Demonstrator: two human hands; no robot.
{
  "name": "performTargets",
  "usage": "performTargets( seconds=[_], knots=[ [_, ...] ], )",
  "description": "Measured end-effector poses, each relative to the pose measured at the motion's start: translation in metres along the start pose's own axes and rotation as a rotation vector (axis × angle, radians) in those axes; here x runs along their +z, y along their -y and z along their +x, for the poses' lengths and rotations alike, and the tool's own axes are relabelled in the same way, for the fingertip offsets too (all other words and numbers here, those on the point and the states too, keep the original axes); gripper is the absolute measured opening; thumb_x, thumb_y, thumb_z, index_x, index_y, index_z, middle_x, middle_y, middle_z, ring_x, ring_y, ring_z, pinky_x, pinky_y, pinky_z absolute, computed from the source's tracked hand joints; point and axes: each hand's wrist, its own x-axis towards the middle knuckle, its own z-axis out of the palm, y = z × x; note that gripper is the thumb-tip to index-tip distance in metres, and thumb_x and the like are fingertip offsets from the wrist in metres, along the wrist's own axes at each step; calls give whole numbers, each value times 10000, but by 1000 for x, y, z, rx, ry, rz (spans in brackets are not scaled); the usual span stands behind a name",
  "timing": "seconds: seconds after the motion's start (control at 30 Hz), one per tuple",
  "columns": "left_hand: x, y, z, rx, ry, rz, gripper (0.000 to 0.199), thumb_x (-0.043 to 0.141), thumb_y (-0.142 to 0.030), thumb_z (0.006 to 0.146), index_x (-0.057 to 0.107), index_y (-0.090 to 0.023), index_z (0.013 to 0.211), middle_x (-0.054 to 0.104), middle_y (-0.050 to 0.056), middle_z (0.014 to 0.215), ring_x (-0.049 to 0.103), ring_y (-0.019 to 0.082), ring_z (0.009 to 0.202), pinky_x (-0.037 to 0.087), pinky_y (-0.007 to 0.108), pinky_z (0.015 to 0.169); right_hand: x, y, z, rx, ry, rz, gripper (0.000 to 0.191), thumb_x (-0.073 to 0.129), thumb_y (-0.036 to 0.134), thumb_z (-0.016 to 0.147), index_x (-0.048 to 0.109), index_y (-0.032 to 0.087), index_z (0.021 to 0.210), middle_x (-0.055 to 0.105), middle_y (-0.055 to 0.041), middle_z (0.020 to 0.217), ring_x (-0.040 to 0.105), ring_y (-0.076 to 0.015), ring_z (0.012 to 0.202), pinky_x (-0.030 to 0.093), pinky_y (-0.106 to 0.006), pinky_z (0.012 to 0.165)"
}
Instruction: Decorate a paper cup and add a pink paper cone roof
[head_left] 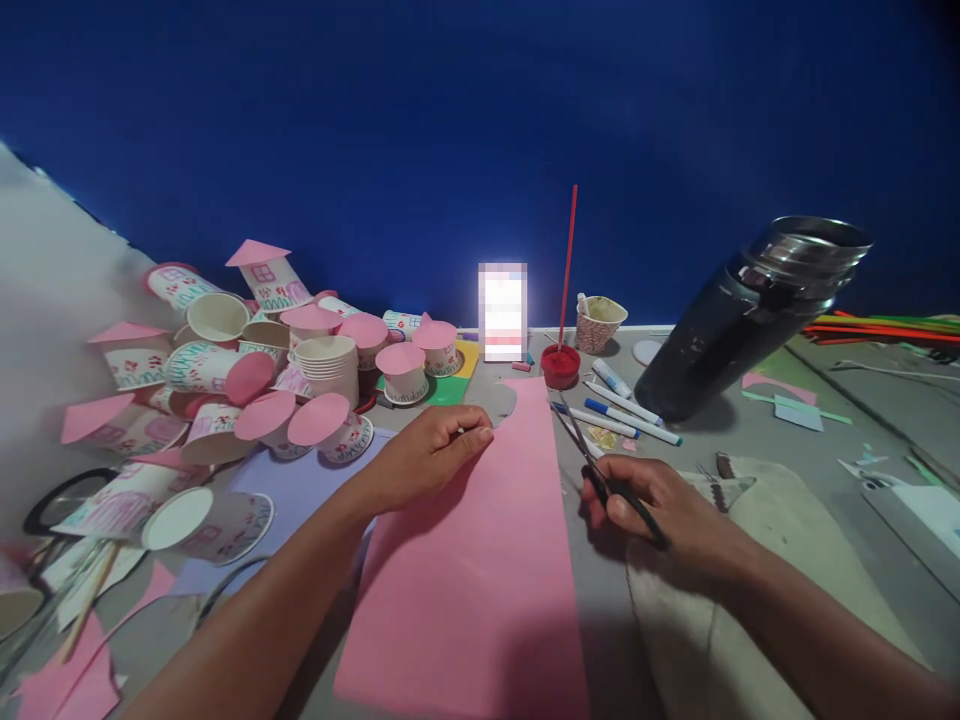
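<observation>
holding 1 pink sheet (472,560) on grey table (571,510), left hand (424,460) pinching its notched edge, right hand (671,515) curled round scissors (587,453); sheet likely light, pliable, easily creased, best edge-held

A plain, deep-blue wall (390,130) rises behind a grey counter (600,620). A pale surface borders it at left.

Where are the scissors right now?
Head view, right of centre: the scissors are in the right hand, just right of the pink sheet.
</observation>
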Motion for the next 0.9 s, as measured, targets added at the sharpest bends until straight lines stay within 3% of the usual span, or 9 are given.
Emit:
performTargets(
  seconds=[0.1, 0.27, 0.47, 0.73, 0.9],
  knots=[
    [-1, 0, -7, 18, -87, 25, 363, 430, -351, 1031, 469, -202, 703, 461, -36, 691, 428, 129, 653, 342, 272, 623, -10, 1, -2, 31, 100, -44, 666, 784, 792, 696, 616, 162, 833, 622, -26, 673, 562, -145, 597, 357, -245, 511],
    [-6, 2, -20, 0, -236, 49, 377, 419, -343, 1029, 381, -213, 677, 380, -42, 674, 378, 128, 639, 315, 277, 608, -6, -1, 0, 69, 88, -56, 701, 760, 844, 676, 579, 172, 753, 580, 3, 595, 531, -123, 553, 307, -243, 512],
    [-7, 6, -23, -26, -214, -12, 375, 429, -374, 1025, 428, -208, 689, 397, -39, 684, 384, 129, 650, 322, 273, 612, 3, -8, 3, 76, 154, -74, 766, 718, 913, 632, 599, 172, 786, 625, -22, 624, 474, -111, 531, 266, -248, 501],
    [-4, 5, -23, -45, -249, 2, 380, 433, -377, 1017, 426, -208, 677, 396, -41, 667, 378, 126, 630, 309, 272, 591, 9, -17, 5, -13, 141, -16, 734, 692, 898, 693, 595, 175, 767, 604, -10, 590, 438, -111, 542, 281, -256, 526],
    [-3, 7, -22, -36, -240, -21, 370, 442, -361, 1018, 438, -205, 683, 404, -41, 676, 376, 123, 628, 305, 271, 586, 10, -17, 6, 33, 129, -19, 743, 720, 903, 646, 579, 184, 765, 599, 1, 575, 424, -103, 510, 264, -248, 504]
  ],
)
